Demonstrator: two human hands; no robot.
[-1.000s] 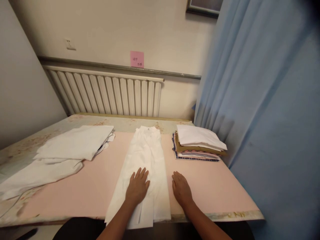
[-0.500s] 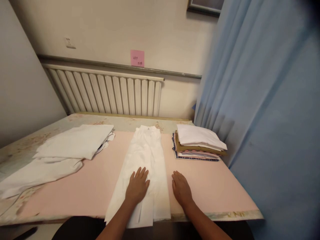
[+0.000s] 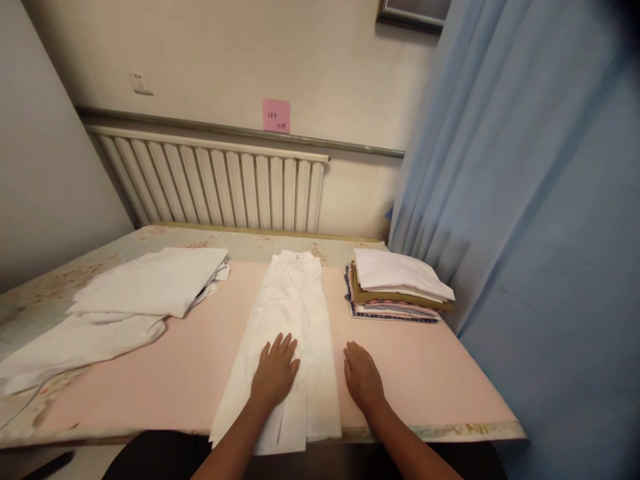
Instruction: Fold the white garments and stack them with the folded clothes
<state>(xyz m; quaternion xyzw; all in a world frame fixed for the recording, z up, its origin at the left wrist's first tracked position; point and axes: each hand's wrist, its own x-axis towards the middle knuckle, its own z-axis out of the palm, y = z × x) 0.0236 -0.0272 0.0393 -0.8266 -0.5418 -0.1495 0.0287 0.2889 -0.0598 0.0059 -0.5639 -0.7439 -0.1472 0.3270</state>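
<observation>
A long white garment (image 3: 287, 300) lies flat, its narrower end with a small dark label pointing away from me and its wider end hanging slightly past the table's front edge. I cannot tell exactly what kind of garment it is. My left hand (image 3: 275, 373) rests palm down on its lower part, fingers spread. To the right of the garment, my right hand (image 3: 364, 379) is on the pink cloth (image 3: 415, 373), apart from the garment. The fingers of that hand are stretched out, close together, and hold nothing.
White cloth (image 3: 145, 283) lies loosely heaped on the left. A stack of folded fabrics (image 3: 400, 280), white on top, stands at the back right. A blue curtain (image 3: 525, 267) hangs along the right side. Behind the table (image 3: 240, 238) is a radiator (image 3: 220, 183).
</observation>
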